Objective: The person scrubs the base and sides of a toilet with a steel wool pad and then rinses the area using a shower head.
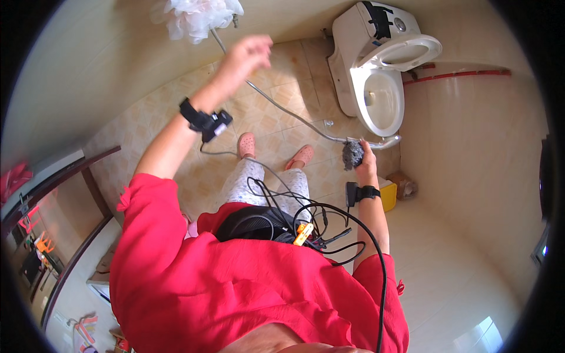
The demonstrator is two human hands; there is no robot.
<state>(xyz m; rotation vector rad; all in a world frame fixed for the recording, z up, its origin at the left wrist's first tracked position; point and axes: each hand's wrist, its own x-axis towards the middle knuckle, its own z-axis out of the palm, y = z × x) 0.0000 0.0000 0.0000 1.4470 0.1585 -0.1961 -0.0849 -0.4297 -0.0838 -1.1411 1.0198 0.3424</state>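
My right hand is closed around a chrome hand shower, just in front of the toilet bowl. Bunched in the same grip is a dark grey scrubbing ball, and the hand hides where the two meet. A metal shower hose runs from the hand shower up to the wall at the far left. My left hand is raised near that wall with its fingers half curled and apart, slightly blurred, nothing visible in it. The white toilet stands with its seat up.
A white mesh bath puff hangs on the wall by a metal fitting. Black cables loop across my waist. A yellow bin sits beside my right forearm. A dark-framed shelf is at the left. Tiled floor lies around my pink clogs.
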